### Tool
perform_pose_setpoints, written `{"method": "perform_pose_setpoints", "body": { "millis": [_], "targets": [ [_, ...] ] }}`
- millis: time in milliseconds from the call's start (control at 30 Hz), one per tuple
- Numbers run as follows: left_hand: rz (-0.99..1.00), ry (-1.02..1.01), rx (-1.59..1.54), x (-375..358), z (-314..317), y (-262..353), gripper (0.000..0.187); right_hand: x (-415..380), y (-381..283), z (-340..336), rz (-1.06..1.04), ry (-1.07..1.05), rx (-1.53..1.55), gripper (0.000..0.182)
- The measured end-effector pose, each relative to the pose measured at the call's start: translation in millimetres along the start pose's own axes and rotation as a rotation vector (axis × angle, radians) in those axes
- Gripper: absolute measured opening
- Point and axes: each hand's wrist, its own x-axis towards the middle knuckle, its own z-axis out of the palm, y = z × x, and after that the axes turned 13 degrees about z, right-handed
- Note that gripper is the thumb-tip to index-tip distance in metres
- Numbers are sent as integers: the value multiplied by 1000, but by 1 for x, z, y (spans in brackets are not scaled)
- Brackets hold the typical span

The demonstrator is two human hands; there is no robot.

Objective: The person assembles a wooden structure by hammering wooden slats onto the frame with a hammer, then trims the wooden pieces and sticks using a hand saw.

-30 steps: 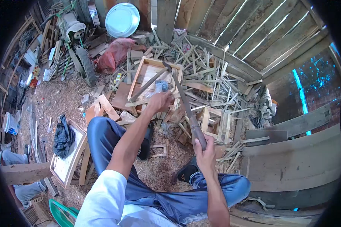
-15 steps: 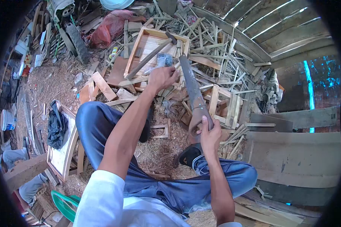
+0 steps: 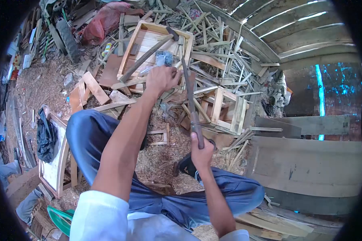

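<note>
My right hand (image 3: 202,153) is closed around the handle of a handsaw (image 3: 190,94), whose blade points away from me and appears nearly edge-on. The blade's far end is beside my left hand (image 3: 161,81). That hand is closed, its fingers curled at the near side of a shallow wooden tray (image 3: 128,56); whatever they grip is hidden. Just beyond it, inside the tray, lies a clear bluish plastic bag (image 3: 164,59) with contents I cannot make out. A hammer (image 3: 147,57) rests slantwise across the tray.
Thin wood offcuts (image 3: 237,60) are heaped beyond and to the right. A small wooden frame (image 3: 218,106) stands right of the saw, and another frame (image 3: 166,138) lies between my feet. At left, a dark cloth (image 3: 47,136) hangs over a framed panel (image 3: 60,154).
The saw has turned from showing its broad side to nearly edge-on, and my right hand has rotated with it. The whole view has shifted slightly. My left hand stays closed by the tray.
</note>
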Motion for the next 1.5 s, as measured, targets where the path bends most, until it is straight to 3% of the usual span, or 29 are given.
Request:
{"method": "perform_pose_setpoints", "body": {
  "millis": [33,167,267,367,433,533,633,700,800,900,1000,1167,1267,1300,1467,1500],
  "targets": [
    [34,89,-1,-4,3,0,46,3,-1,8,-27,43,-14,45],
    [76,127,49,-2,19,-10,47,44,-27,35,-170,73,56,48],
    [66,120,53,-4,7,0,46,76,-44,42,-141,58,7,49],
    [63,105,35,-2,11,-6,43,48,-31,29,-189,26,44,44],
    [44,88,39,-1,16,-9,43,13,-10,15,-70,39,7,41],
    [104,136,20,-5,15,-8,42,-5,3,4,-97,78,10,36],
    [87,75,31,-3,11,-2,44,27,-12,20,-40,28,-9,34],
    [91,114,79,-2,12,-2,47,57,-25,38,-171,33,-24,33],
    [93,103,85,-1,14,-4,46,51,-32,36,-176,27,60,33],
    [120,166,60,1,17,-7,42,6,-2,10,-53,2,20,25],
    [107,165,60,-6,18,-9,42,-9,28,9,-85,75,51,27],
    [92,88,79,-1,12,-5,43,57,-26,36,-263,55,-2,43],
    [57,45,68,0,7,1,40,44,-41,18,-102,-51,-24,44],
    [58,36,62,1,8,0,41,32,-29,11,-45,-69,-37,29],
    [59,86,66,-3,17,-11,42,-19,25,-3,-100,51,-38,27],
    [76,110,64,-3,19,-11,42,-13,9,1,-56,10,-57,28]
  ]
}}
